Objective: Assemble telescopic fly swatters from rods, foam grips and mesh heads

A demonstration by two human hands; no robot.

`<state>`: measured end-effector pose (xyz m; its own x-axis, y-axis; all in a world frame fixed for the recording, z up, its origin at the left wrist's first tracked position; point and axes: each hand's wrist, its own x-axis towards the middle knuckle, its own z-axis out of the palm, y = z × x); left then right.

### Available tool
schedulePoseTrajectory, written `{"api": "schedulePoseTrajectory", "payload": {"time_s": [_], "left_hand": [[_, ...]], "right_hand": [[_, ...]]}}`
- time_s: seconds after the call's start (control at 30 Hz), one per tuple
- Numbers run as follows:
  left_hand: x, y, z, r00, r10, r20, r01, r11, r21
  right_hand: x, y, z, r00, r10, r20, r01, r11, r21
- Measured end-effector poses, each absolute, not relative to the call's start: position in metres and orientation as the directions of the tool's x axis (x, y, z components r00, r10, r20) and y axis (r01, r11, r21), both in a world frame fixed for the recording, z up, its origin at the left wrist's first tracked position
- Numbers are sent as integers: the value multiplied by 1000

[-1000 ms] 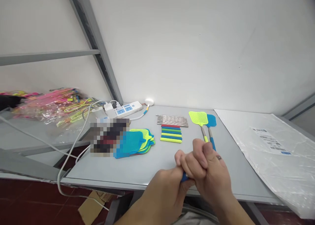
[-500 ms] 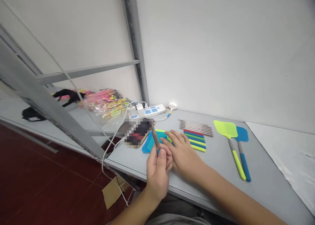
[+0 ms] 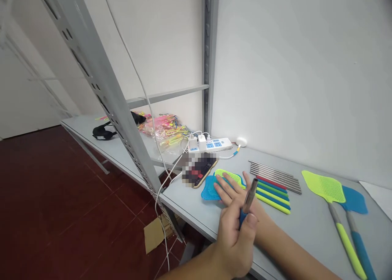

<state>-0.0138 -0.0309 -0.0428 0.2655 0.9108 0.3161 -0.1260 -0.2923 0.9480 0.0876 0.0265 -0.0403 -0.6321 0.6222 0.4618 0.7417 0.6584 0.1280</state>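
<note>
Left hand [image 3: 234, 243]: your fingers are closed around a metal rod [image 3: 249, 196], thumb [image 3: 251, 221] pressed against a blue sleeve [image 3: 242, 219] on the rod's lower part. The rod stands tilted up out of your grip, its bare steel end above your fingers and well off the table [image 3: 309, 235].

Right hand [image 3: 235, 200]: open, fingers spread wide, holding nothing. It sits just behind the rod. Your fingertips [image 3: 221, 191] reach over a pile of mesh fly swatter heads [image 3: 211, 194], blue and lime green. You cannot tell from this view whether they touch the mesh.

Left of those fingertips, just past the pile, lies a flat object [image 3: 199, 171], pixelated beyond telling. Beyond your fingers sits a white power strip [image 3: 211, 144] with plugs in it.

Right of your right hand, a row of coloured handle sleeves [image 3: 272, 196] lies near your fingers, with loose steel rods [image 3: 274, 177] just behind. Farther right, well apart from both hands, two finished swatters lie side by side: a lime one [image 3: 324, 188] and a blue one [image 3: 353, 200].
</note>
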Motion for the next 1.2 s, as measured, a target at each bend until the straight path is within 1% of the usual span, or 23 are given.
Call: {"api": "schedulePoseTrajectory", "payload": {"time_s": [0.07, 0.1, 0.13, 0.17, 0.2, 0.23, 0.27, 0.3, 0.33, 0.37, 0.4, 0.43, 0.5, 0.57, 0.63, 0.8, 0.9, 0.97, 1.03, 1.2], "left_hand": [[-19, -29, -42, 198, 900, 388, -157, -362, 919], [-21, -27, -40, 172, 891, 419, -166, -393, 904], [-23, -26, -38, 168, 885, 434, -161, -410, 898], [-23, -24, -34, 187, 880, 436, -137, -416, 899], [-23, -22, -31, 229, 876, 425, -88, -416, 905], [-21, -20, -27, 290, 868, 403, -18, -416, 909], [-18, -19, -24, 365, 854, 371, 66, -421, 904], [-14, -18, -22, 445, 831, 335, 151, -438, 886], [-9, -18, -21, 522, 797, 303, 228, -472, 851], [-5, -18, -20, 589, 759, 279, 291, -521, 802], [0, -19, -21, 641, 721, 263, 339, -573, 746], [3, -19, -22, 679, 689, 254, 373, -622, 689], [8, -19, -25, 720, 650, 242, 415, -683, 601], [10, -18, -27, 737, 638, 222, 433, -699, 569], [10, -16, -28, 756, 624, 195, 441, -707, 553], [11, -12, -29, 816, 563, 132, 457, -768, 448], [12, -11, -31, 833, 542, 113, 463, -794, 393], [12, -11, -32, 839, 533, 106, 460, -801, 382], [12, -10, -33, 846, 524, 98, 453, -804, 385], [10, -10, -30, 840, 535, 90, 454, -784, 424]], "right_hand": [[102, 18, -23, -553, 618, 559, 778, 624, 81], [112, 13, -15, -470, 623, 625, 810, 586, 24], [123, 8, -8, -348, 635, 690, 843, 533, -65], [135, 1, -2, -181, 649, 739, 866, 461, -192], [148, -7, 2, 29, 655, 755, 858, 372, -355], [160, -16, 5, 265, 641, 720, 797, 275, -538], [171, -26, 7, 490, 604, 629, 673, 196, -713], [181, -37, 8, 668, 560, 490, 488, 168, -857], [190, -48, 7, 777, 529, 341, 285, 187, -940], [198, -59, 4, 822, 525, 221, 113, 230, -967], [203, -69, 0, 825, 545, 147, -16, 282, -959], [207, -79, -6, 812, 573, 107, -106, 326, -939], [209, -95, -19, 792, 609, 51, -207, 347, -915], [206, -107, -31, 779, 626, -27, -267, 292, -918], [199, -115, -40, 757, 649, -75, -297, 239, -925], [190, -123, -44, 756, 654, -22, -329, 351, -877], [190, -124, -45, 699, 714, -36, -355, 302, -885], [190, -124, -47, 674, 738, -43, -363, 279, -889], [190, -124, -48, 680, 731, -49, -368, 283, -886], [191, -122, -45, 765, 641, -56, -396, 401, -826]]}}
